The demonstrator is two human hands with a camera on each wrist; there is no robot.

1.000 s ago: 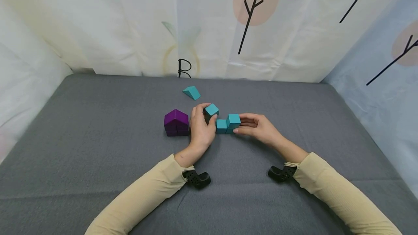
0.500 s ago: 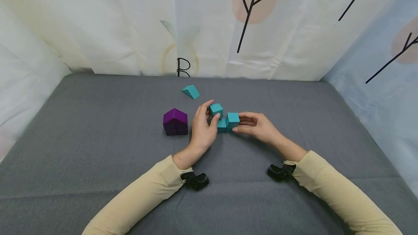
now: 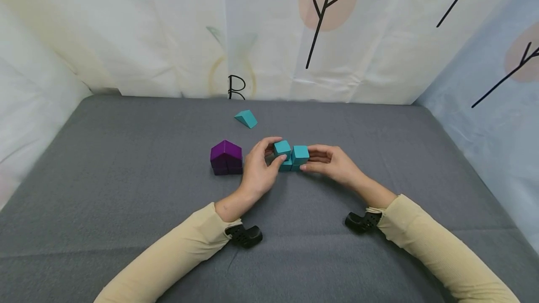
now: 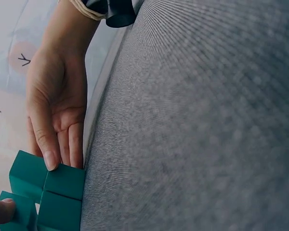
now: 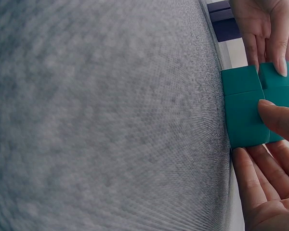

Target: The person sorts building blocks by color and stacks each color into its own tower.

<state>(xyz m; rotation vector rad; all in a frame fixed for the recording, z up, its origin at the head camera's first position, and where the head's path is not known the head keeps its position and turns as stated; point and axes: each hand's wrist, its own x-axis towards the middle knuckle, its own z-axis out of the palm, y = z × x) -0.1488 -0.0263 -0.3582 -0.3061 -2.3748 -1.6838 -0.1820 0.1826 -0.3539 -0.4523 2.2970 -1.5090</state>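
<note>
A teal cube (image 3: 282, 147) is pinched between the thumb and fingers of my left hand (image 3: 258, 172). It sits over the left of two lower teal blocks (image 3: 285, 166); in the left wrist view the held cube (image 4: 20, 211) is slightly tilted, with a small gap beside its neighbour. Another teal cube (image 3: 300, 155) stands on the right lower block. My right hand (image 3: 332, 166) grips this right-hand pair, thumb at the lower block's front and fingers along the side. The right wrist view shows the right thumb (image 5: 279, 120) against the teal faces.
Left of the hands stands a purple block stack with a peaked top (image 3: 226, 157). A teal triangular prism (image 3: 246, 118) lies farther back on the grey cloth-covered table (image 3: 126, 167). Printed white fabric (image 3: 269, 36) hangs behind and at both sides.
My left hand has carried the teal cube rightward, then lowered it over the left lower block beside the upper right cube. The right hand stays in place.
</note>
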